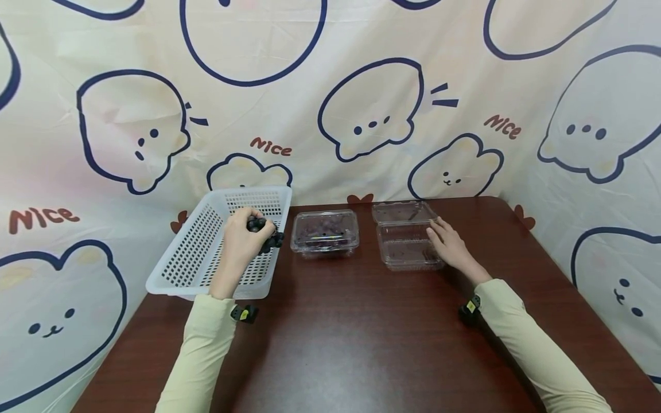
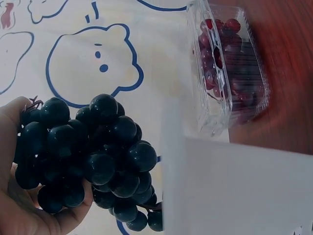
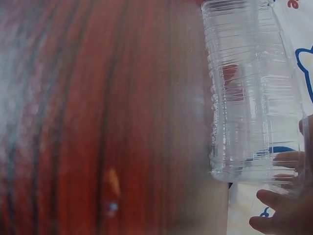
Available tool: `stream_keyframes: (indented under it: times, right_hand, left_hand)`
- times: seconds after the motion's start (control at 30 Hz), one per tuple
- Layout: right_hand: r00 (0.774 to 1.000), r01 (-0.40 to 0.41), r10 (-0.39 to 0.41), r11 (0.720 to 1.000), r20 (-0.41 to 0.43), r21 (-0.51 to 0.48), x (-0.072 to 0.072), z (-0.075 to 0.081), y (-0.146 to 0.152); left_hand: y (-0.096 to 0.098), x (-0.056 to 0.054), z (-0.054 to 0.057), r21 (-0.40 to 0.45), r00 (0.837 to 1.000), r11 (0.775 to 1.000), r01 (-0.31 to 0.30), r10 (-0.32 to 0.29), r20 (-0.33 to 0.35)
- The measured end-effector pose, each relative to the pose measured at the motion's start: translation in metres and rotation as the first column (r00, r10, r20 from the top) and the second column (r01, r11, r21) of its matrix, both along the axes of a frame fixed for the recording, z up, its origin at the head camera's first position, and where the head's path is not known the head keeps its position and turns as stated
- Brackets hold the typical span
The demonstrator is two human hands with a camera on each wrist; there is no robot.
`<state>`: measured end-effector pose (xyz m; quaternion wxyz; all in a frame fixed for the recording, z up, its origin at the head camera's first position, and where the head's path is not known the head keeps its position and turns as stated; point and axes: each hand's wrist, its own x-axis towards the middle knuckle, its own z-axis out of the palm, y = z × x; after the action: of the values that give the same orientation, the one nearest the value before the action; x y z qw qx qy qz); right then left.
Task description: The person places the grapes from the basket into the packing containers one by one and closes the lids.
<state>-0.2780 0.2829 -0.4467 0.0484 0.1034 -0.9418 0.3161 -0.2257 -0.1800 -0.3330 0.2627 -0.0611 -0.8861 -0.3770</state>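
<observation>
Clock: 12 = straight ahead in the head view. The dark grape bunch [image 1: 269,240] is up in our left hand [image 1: 241,236], over the 3 o'clock side of the white basket [image 1: 178,255]. Berries look round and glossy; we'd guess a modest load, slick skins, limp overall because the stalks flex. Hard squeezing could knock berries loose. Best hold, in our judgement: cup the thick upper end near the stem [image 2: 33,104], let the tail hang.

Left fingers are curled round that thick end, gripping berries directly; some are hidden behind the fruit. In the left wrist view the tail runs to 4 o'clock and slips behind the basket wall; we can't tell if it touches.

At 3 o'clock from the bunch, just past the basket: closed clear box [image 1: 324,234], red grapes [image 2: 230,63] inside.

Further along 3 o'clock: open clear box [image 1: 408,248], lid [image 1: 405,212] folded back to 12. Looks like thin plastic; we expect it light, springy, easy to skid or dent, so take it by the rim. Our right hand [image 1: 451,246] is at its 3 o'clock edge: fingers fairly straight, slightly spread, tips seemingly touching; pressure unclear. Basket and boxes all sit on the desk [image 1: 330,344].
</observation>
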Motion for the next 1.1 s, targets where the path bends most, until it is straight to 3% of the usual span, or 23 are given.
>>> stream_keyframes:
  times: [0.6,1.1]
  right_hand:
    - [1.0,-0.012,0.012,1.0,-0.008,-0.023,0.0,-0.001,0.001]
    - [1.0,0.002,-0.002,1.0,-0.017,-0.005,0.001,-0.002,-0.002]
  left_hand:
    - [0.029,-0.006,-0.003,-0.037,0.996,0.996,0.081,-0.083,-0.037]
    - [0.048,-0.01,-0.007,-0.072,0.992,0.991,0.115,-0.118,-0.046]
